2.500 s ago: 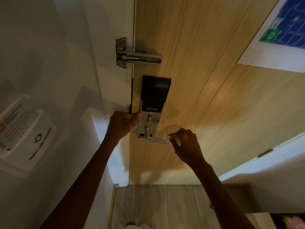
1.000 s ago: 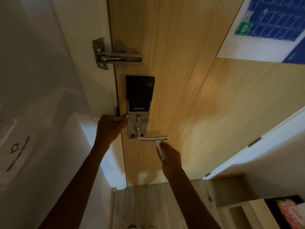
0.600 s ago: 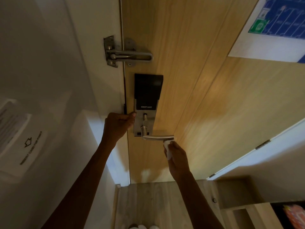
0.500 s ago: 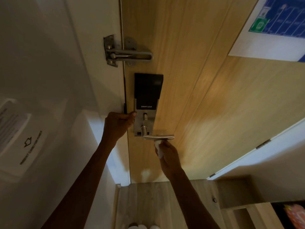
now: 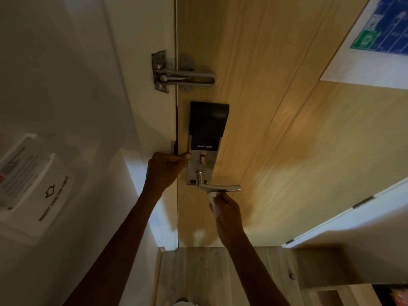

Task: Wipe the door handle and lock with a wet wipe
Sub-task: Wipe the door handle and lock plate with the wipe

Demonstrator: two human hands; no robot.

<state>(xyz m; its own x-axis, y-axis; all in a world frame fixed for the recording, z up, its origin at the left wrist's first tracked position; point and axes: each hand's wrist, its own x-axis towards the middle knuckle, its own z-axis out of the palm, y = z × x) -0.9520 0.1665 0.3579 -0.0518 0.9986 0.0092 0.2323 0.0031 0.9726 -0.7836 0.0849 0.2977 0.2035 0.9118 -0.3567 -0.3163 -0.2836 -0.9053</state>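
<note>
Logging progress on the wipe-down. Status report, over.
Left hand gripping door edge beside smart lock. Right hand pressing wet wipe under lever handle. Nothing blocking.

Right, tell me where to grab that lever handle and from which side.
Take the lever handle on its free straight bar, right of the neck, closing down from above. The bar runs level and stands off the door, and the right hand with the wet wipe already fills the space beneath it.
</note>
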